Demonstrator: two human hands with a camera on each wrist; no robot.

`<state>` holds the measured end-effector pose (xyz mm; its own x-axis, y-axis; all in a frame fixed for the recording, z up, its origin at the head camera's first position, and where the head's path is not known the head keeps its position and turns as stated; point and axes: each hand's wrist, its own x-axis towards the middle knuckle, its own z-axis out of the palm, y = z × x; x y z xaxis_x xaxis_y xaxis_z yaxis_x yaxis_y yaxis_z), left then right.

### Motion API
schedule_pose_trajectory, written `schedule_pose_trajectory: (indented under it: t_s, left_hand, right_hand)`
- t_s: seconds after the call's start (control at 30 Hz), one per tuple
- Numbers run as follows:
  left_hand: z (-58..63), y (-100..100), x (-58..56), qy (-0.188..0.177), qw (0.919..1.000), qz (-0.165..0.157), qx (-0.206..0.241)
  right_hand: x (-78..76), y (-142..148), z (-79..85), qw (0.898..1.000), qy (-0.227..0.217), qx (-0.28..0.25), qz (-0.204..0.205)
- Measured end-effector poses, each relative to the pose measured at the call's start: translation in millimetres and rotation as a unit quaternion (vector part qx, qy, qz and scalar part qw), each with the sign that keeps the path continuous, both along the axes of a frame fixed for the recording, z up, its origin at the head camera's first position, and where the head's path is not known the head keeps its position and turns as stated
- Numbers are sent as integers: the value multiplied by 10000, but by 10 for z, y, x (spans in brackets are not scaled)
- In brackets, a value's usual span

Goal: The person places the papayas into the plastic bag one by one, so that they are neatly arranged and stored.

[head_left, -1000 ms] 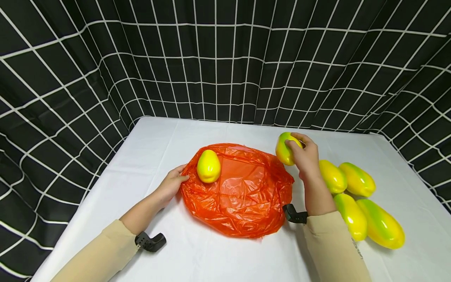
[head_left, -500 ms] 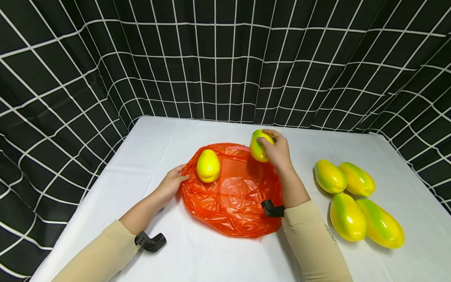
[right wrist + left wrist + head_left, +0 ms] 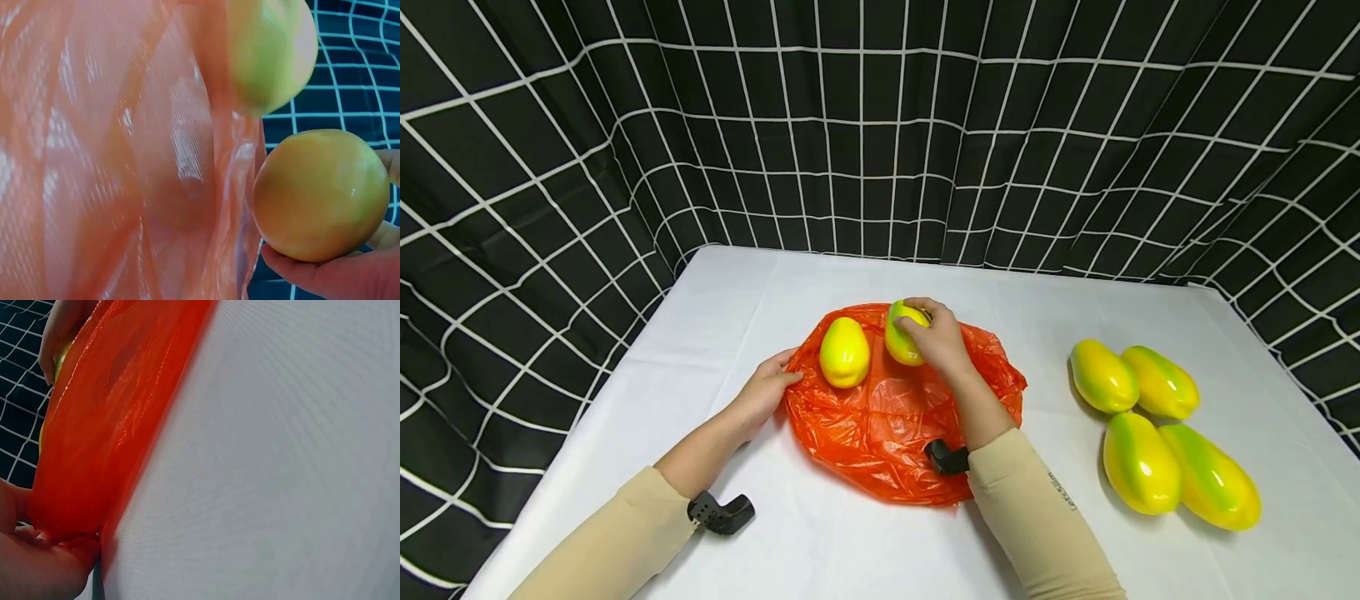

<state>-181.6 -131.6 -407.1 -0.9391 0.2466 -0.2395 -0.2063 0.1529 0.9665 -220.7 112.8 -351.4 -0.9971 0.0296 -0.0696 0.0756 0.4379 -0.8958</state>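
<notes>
A red plastic bag point(image 3: 865, 450) lies spread on the table, one yellow papaya point(image 3: 844, 354) resting on its left part. My left hand point(image 3: 762, 396) pinches the bag's left edge; the left wrist view shows the thin film point(image 3: 106, 425) bunched between thumb and fingers. Over the bag's far middle, my right hand point(image 3: 938, 337) grips a second, yellow-green papaya point(image 3: 901, 342) from its right side, just right of the first. The right wrist view has this held papaya point(image 3: 322, 197) close up, fingers around its side. Whether it touches the bag, I cannot tell.
Several more yellow-green papayas point(image 3: 1142, 462) lie grouped on the white tablecloth point(image 3: 715, 300) at the right. A black grid-patterned curtain point(image 3: 880, 125) hangs behind and beside the table. A black wrist camera point(image 3: 721, 514) juts from each sleeve.
My right hand has carried its papaya leftward from beyond the bag's right edge to over its far middle, lower now than half a second ago. My left hand and the resting papaya have stayed put.
</notes>
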Motion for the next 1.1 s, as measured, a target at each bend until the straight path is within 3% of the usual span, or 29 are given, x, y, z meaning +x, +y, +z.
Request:
schedule_pose_trajectory:
  t_s: [0.47,0.73,1.1]
  left_hand:
    - [6,6,1,-26,10000,-38,11]
    - [20,1,2,-57,9999,-56,-64]
    - [5,-3,-9,39,9998,-63,-185]
  right_hand:
    - [22,-186,-87,9994,-19,263,217]
    - [14,-272,-133,9968,448,538,381]
    - [4,-348,-207,9944,565,780,438]
